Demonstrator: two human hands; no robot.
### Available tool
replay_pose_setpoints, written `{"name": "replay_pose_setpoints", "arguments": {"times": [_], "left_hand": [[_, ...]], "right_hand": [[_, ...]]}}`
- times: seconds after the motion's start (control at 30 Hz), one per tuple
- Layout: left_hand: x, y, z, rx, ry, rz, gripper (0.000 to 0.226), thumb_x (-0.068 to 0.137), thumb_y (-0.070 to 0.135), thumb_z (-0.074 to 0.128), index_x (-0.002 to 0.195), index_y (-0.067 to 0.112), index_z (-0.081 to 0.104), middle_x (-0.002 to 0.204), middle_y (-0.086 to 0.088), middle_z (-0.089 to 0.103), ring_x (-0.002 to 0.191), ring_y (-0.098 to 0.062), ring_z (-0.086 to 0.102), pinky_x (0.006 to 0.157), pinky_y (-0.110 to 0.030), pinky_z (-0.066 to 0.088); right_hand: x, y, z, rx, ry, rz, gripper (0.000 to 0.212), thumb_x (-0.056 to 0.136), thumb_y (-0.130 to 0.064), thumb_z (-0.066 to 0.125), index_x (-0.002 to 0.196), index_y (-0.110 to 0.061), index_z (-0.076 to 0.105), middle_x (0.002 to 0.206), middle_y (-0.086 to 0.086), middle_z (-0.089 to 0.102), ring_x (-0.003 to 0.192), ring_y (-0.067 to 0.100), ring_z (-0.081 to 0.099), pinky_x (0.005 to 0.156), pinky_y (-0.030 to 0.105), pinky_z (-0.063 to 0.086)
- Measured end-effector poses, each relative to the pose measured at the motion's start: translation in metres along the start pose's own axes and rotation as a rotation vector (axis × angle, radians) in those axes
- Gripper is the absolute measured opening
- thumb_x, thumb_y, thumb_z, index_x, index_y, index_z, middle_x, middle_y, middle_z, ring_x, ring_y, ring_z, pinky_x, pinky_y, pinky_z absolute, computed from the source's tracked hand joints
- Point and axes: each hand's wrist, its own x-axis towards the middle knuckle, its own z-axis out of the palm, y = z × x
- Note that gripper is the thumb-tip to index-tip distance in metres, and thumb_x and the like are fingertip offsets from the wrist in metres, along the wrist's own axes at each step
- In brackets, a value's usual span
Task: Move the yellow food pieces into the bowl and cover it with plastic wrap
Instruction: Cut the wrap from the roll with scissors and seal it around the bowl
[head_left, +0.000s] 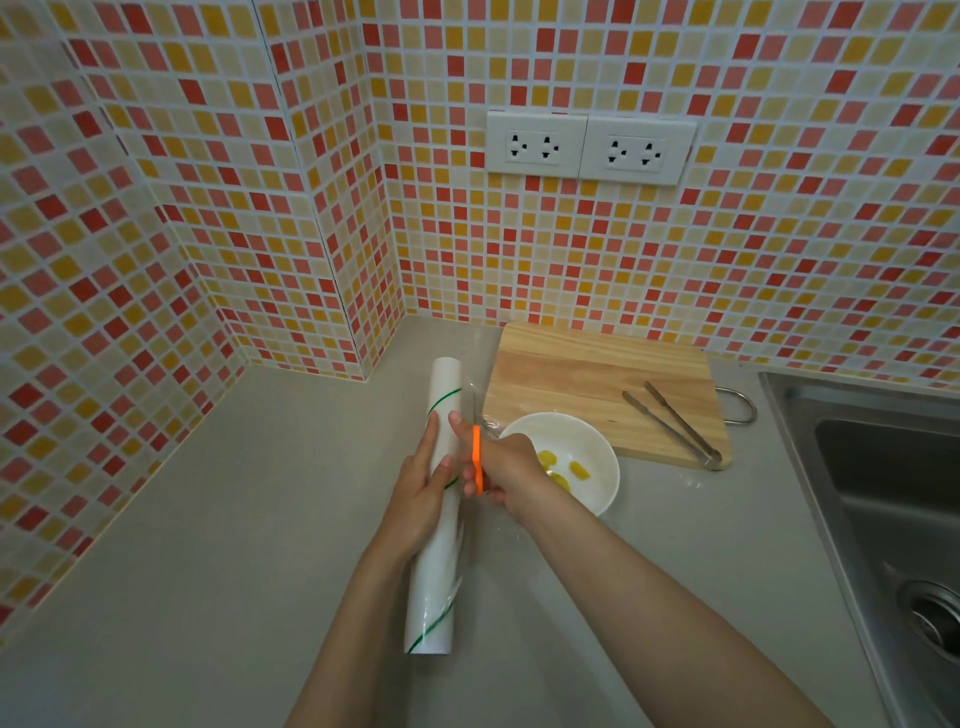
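A white bowl (597, 441) sits on the grey counter with three yellow food pieces (563, 470) inside. A long white roll of plastic wrap (439, 545) with a green stripe lies left of the bowl. My left hand (421, 493) rests on the roll, fingers laid along it. My right hand (506, 467) grips an orange-handled cutter (476, 457) beside the roll, between roll and bowl. A clear sheet of wrap (480, 400) stretches from the roll toward the bowl; its edges are hard to make out.
A wooden cutting board (587, 379) lies behind the bowl against the tiled wall, with metal tongs (675, 423) on its right part. A steel sink (883, 483) fills the right side. Wall sockets (587, 148) hang above the board.
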Motion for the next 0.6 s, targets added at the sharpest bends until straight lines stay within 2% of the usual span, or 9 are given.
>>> {"name": "replay_pose_setpoints", "arguments": {"times": [0.07, 0.17, 0.2, 0.23, 0.3, 0.33, 0.37, 0.5, 0.6], "left_hand": [[-0.003, 0.002, -0.002, -0.011, 0.01, -0.009, 0.054, 0.099, 0.024, 0.039, 0.147, 0.034, 0.016, 0.126, 0.019, 0.039, 0.111, 0.009, 0.044, 0.081, 0.002, 0.031], [-0.008, 0.004, -0.007, 0.006, 0.016, -0.005, 0.052, 0.099, 0.023, 0.039, 0.143, 0.038, 0.014, 0.118, 0.032, 0.036, 0.098, 0.031, 0.04, 0.076, 0.009, 0.03], [-0.009, 0.004, -0.008, 0.011, 0.015, 0.001, 0.052, 0.099, 0.023, 0.039, 0.141, 0.039, 0.014, 0.119, 0.034, 0.034, 0.099, 0.032, 0.038, 0.077, 0.01, 0.028], [-0.011, 0.005, -0.009, 0.013, 0.015, 0.003, 0.052, 0.099, 0.023, 0.039, 0.142, 0.038, 0.014, 0.124, 0.034, 0.031, 0.107, 0.028, 0.038, 0.083, 0.008, 0.027], [-0.015, 0.006, -0.012, 0.006, 0.015, -0.001, 0.054, 0.099, 0.023, 0.039, 0.146, 0.035, 0.015, 0.136, 0.025, 0.025, 0.125, 0.009, 0.031, 0.098, -0.004, 0.023], [-0.017, 0.006, -0.012, 0.007, 0.017, 0.002, 0.054, 0.099, 0.023, 0.039, 0.146, 0.034, 0.014, 0.139, 0.022, 0.023, 0.129, 0.004, 0.027, 0.101, -0.009, 0.021], [-0.018, 0.006, -0.013, 0.012, 0.018, 0.01, 0.054, 0.099, 0.022, 0.039, 0.146, 0.034, 0.014, 0.14, 0.021, 0.022, 0.129, 0.003, 0.026, 0.1, -0.008, 0.021], [-0.024, 0.011, -0.014, 0.009, 0.024, 0.011, 0.051, 0.099, 0.022, 0.039, 0.139, 0.042, 0.012, 0.139, 0.022, 0.023, 0.128, 0.003, 0.027, 0.083, 0.01, 0.023], [-0.028, 0.014, -0.016, -0.019, 0.03, 0.009, 0.052, 0.099, 0.021, 0.039, 0.137, 0.043, 0.012, 0.14, 0.024, 0.022, 0.129, 0.005, 0.026, 0.084, 0.011, 0.022]], "right_hand": [[0.004, -0.004, 0.002, 0.013, -0.012, 0.008, 0.048, 0.068, -0.057, 0.072, 0.07, -0.012, 0.055, 0.048, 0.005, 0.055, 0.03, 0.013, 0.052, 0.028, 0.01, 0.024], [0.009, -0.009, 0.005, -0.006, -0.036, 0.032, 0.051, 0.067, -0.06, 0.07, 0.071, -0.012, 0.055, 0.05, 0.004, 0.057, 0.033, 0.013, 0.053, 0.028, 0.009, 0.025], [0.011, -0.01, 0.006, -0.014, -0.035, 0.037, 0.051, 0.067, -0.062, 0.069, 0.072, -0.012, 0.055, 0.051, 0.004, 0.057, 0.033, 0.012, 0.054, 0.028, 0.009, 0.025], [0.014, -0.011, 0.006, -0.021, -0.03, 0.039, 0.052, 0.067, -0.062, 0.069, 0.072, -0.012, 0.056, 0.051, 0.004, 0.058, 0.033, 0.012, 0.054, 0.029, 0.009, 0.025], [0.018, -0.014, 0.006, -0.025, -0.017, 0.037, 0.053, 0.066, -0.062, 0.069, 0.069, -0.011, 0.056, 0.051, 0.003, 0.057, 0.033, 0.011, 0.053, 0.028, 0.01, 0.024], [0.02, -0.016, 0.006, -0.023, -0.013, 0.033, 0.053, 0.066, -0.062, 0.07, 0.066, -0.011, 0.056, 0.052, 0.003, 0.057, 0.033, 0.011, 0.053, 0.028, 0.01, 0.024], [0.022, -0.018, 0.006, -0.023, -0.015, 0.032, 0.053, 0.066, -0.061, 0.07, 0.065, -0.01, 0.057, 0.052, 0.004, 0.057, 0.033, 0.011, 0.053, 0.028, 0.011, 0.024], [0.028, -0.028, 0.005, -0.024, -0.093, 0.093, 0.057, 0.066, -0.065, 0.067, 0.063, -0.009, 0.056, 0.052, 0.006, 0.055, 0.028, 0.011, 0.05, 0.029, 0.011, 0.023], [0.032, -0.033, 0.006, -0.024, -0.108, 0.124, 0.058, 0.066, -0.067, 0.066, 0.06, -0.01, 0.055, 0.051, 0.006, 0.054, 0.029, 0.01, 0.047, 0.029, 0.012, 0.021]]}}
